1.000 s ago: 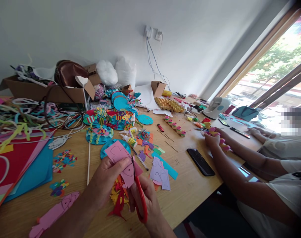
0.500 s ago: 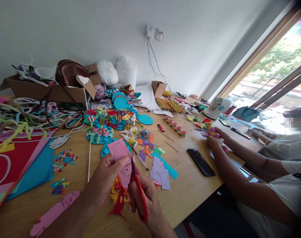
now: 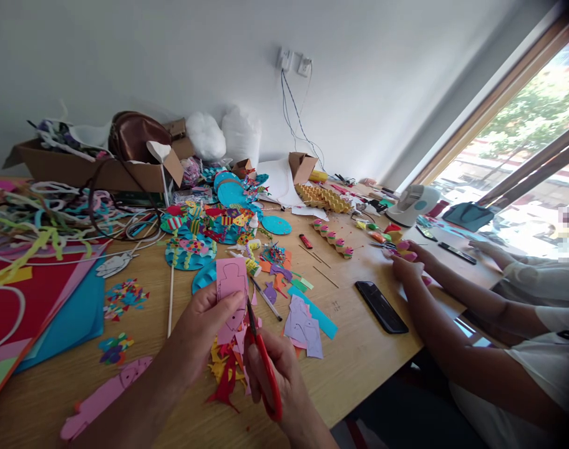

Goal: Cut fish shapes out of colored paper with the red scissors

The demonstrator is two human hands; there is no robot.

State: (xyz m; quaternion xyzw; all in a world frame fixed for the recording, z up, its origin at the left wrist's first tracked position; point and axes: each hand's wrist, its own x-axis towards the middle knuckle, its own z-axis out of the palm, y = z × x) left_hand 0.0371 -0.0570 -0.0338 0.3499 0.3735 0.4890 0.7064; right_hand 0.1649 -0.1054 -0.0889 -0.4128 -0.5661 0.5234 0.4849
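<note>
My left hand pinches a strip of pink paper with a fish outline drawn on it. In my right hand is a pair of red-handled scissors, its blades upright against the strip's right edge. A pink offcut hangs beside the blades. Below my hands lie red and yellow paper scraps. A pink cut-out fish rests on the table left of my forearm. Lilac paper pieces with drawn outlines lie to the right, near a pen.
Blue discs with paper fish, glue bottles and a wooden stick stand beyond my hands. Coloured sheets cover the left side. A black phone lies at right, near another person's hands. A cardboard box is behind.
My left hand has turned the pink strip more upright. A cut piece of pink paper now hangs away from the strip, by the scissors.
</note>
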